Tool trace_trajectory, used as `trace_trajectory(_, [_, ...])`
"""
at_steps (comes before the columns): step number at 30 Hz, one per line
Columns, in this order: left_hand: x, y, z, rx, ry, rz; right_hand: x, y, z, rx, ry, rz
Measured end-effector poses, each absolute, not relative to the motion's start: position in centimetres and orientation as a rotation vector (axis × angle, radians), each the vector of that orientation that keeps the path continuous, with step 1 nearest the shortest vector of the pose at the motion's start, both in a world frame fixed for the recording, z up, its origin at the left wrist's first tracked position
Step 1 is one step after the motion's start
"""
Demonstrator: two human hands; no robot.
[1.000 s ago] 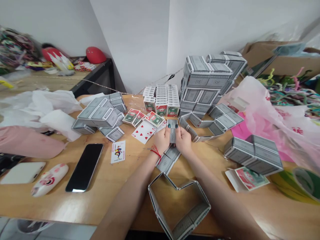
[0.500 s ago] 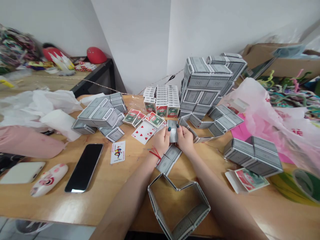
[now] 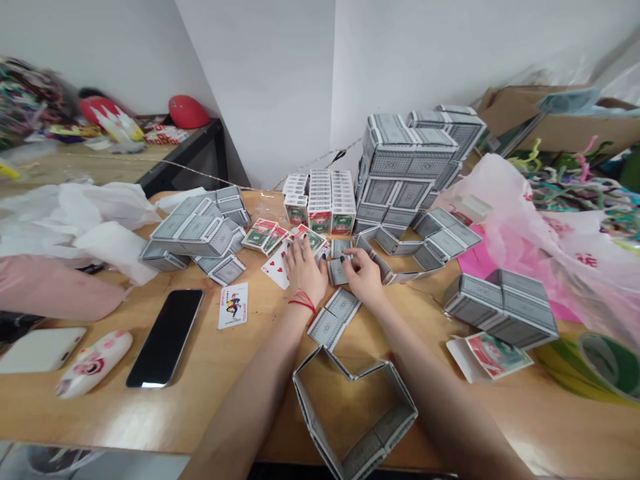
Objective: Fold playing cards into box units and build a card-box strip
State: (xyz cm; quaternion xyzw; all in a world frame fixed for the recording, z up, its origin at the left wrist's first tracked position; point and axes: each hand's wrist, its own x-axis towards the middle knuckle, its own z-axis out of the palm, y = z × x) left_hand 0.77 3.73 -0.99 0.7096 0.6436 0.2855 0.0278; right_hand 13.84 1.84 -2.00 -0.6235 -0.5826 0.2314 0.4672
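My left hand (image 3: 306,272), a red string on its wrist, lies with fingers spread over the face-up heart cards (image 3: 275,268), just in front of a red-and-green card box (image 3: 311,239). Close by, my right hand (image 3: 365,275) has its fingers curled at the edge of a grey-backed playing card (image 3: 337,273) on the table, fingertips on it. Below both hands lies a flat pair of joined grey-backed cards (image 3: 334,318). Between my forearms stands a heart-shaped frame (image 3: 357,417) built from folded cards.
Stacked grey card blocks (image 3: 400,167) rise behind my right hand, beside rows of card boxes (image 3: 320,200). Another card block (image 3: 500,307) and green-yellow tape (image 3: 595,367) are at right. A joker card (image 3: 233,306), a phone (image 3: 167,338) and card blocks (image 3: 193,230) lie left.
My hands have parted from the grey-backed card both were holding. The left moved left onto the face-up cards with fingers spreading; the right stays at the card, which is lower on the table.
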Motion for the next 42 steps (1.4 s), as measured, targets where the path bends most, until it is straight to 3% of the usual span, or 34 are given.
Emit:
trace_trajectory(9, [0.4,3.3,-0.9,2.223,2.000,0.928,14.0,1.9,-1.7,-1.647,-1.521,0.446])
trace_trajectory(16, [0.2,3.0,-1.3,2.013,2.331,0.664,14.0,2.1,-2.1,-1.636,-1.547,0.385])
trace_trajectory(26, [-0.3,2.8,-0.3,2.236,2.200,0.409,14.2,2.3,-2.9,-1.628,-1.493,0.484])
trace_trajectory(42, [1.2,1.9,-0.6,2.239,2.041,0.456,14.2,2.4,-2.7,-1.580,-1.433,0.501])
